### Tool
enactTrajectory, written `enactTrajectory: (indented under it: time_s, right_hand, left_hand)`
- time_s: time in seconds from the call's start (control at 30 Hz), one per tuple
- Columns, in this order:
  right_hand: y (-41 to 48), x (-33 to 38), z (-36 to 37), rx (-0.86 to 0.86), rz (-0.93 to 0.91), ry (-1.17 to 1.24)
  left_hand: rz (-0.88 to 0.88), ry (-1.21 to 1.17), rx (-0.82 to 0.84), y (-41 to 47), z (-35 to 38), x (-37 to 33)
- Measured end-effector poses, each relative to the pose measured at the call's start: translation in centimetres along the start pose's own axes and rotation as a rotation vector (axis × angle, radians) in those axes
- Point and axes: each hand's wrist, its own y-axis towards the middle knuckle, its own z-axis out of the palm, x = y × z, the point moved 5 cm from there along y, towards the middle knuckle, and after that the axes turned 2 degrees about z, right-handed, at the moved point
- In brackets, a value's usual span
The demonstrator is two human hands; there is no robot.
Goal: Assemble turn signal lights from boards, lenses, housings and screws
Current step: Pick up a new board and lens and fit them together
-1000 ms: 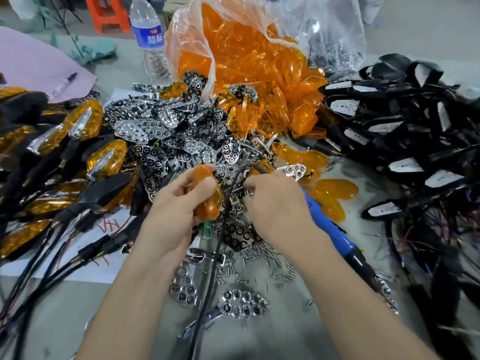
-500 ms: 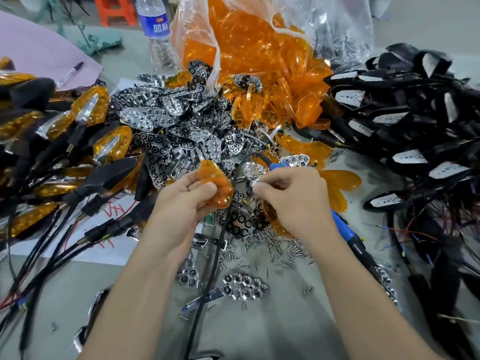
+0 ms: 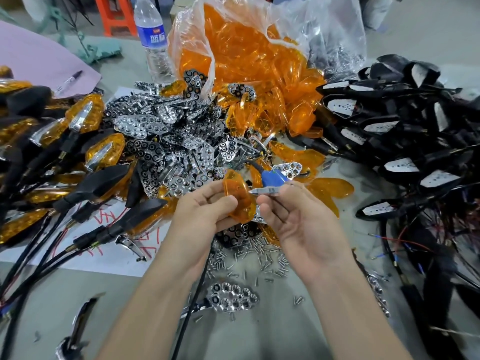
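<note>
My left hand [image 3: 207, 211] grips an orange lens [image 3: 237, 197] at the middle of the table. My right hand [image 3: 298, 219] is turned palm up just right of it and pinches a silver pointed trim piece [image 3: 266, 190], whose tip touches the lens edge. Loose screws [image 3: 246, 258] lie scattered under both hands. A pile of chrome reflectors [image 3: 168, 141] sits behind the hands. Black housings with white boards [image 3: 402, 126] are heaped on the right. An open plastic bag of orange lenses [image 3: 246, 61] stands at the back.
Assembled lights with black cables [image 3: 78, 120] crowd the left side. A blue electric screwdriver [image 3: 275, 178] lies behind my right hand, mostly hidden. A water bottle [image 3: 153, 40] stands at the back, a marker pen [image 3: 68, 80] at the far left. One reflector [image 3: 231, 297] lies near the front.
My right hand has turned palm up and now holds the silver trim piece against the lens. My left hand has tilted the lens toward it.
</note>
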Motion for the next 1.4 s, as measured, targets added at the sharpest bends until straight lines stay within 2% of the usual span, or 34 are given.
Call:
enactTrajectory:
  time_s: [0.17, 0.3, 0.47, 0.67, 0.83, 1.07, 1.3, 1.4]
  right_hand:
    - [-0.3, -0.4, -1.1, -0.070, -0.120, -0.115]
    - [-0.6, -0.5, -1.2, -0.137, -0.287, -0.444]
    - [-0.8, 0.0, -1.6, -0.127, -0.320, -0.785]
    - [-0.8, -0.6, -2.3, -0.111, -0.097, -0.654]
    - [-0.9, -2.4, -1.9, -0.107, 0.096, -0.225]
    - [-0.9, -3.4, -1.2, -0.114, 0.154, 0.001]
    - [-1.2, -3.6, -0.9, -0.148, 0.072, 0.018]
    - [-1.0, -3.5, -1.5, -0.175, 0.018, -0.056]
  left_hand:
    - [0.038, -0.030, 0.041, -0.4, 1.6, -0.5]
    - [0.068, -0.030, 0.027, -0.7, 1.9, -0.8]
    - [0.066, 0.038, -0.038, -0.8, 1.9, -0.3]
    - [0.059, -0.004, -0.063, -0.9, 2.9, -0.2]
    - [0.121, -0.048, -0.060, -1.2, 3.4, -0.5]
    - [0.176, 0.001, -0.063, -1.2, 3.3, -0.9]
    - [0.221, 0.047, -0.119, -1.3, 3.0, -0.8]
    - [0.333, 0.131, -0.152, -2.0, 2.8, -1.8]
